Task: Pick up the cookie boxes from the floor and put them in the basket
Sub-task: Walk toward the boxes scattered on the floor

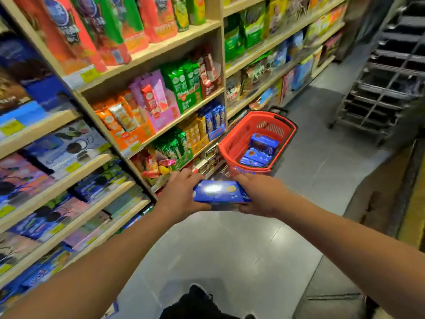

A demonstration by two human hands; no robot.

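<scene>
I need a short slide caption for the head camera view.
Both hands, left and right, carry a blue cardboard cookie box toward the red plastic basket.

A shop aisle: shelves (147,54) of packaged snacks with price tags (88,75), red basket (236,139).

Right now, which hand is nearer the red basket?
Right. The right hand grips the blue cookie box just below the red basket; the left hand holds the box's far end.

Head view looks forward and down an aisle; floor (230,249) near.
</scene>
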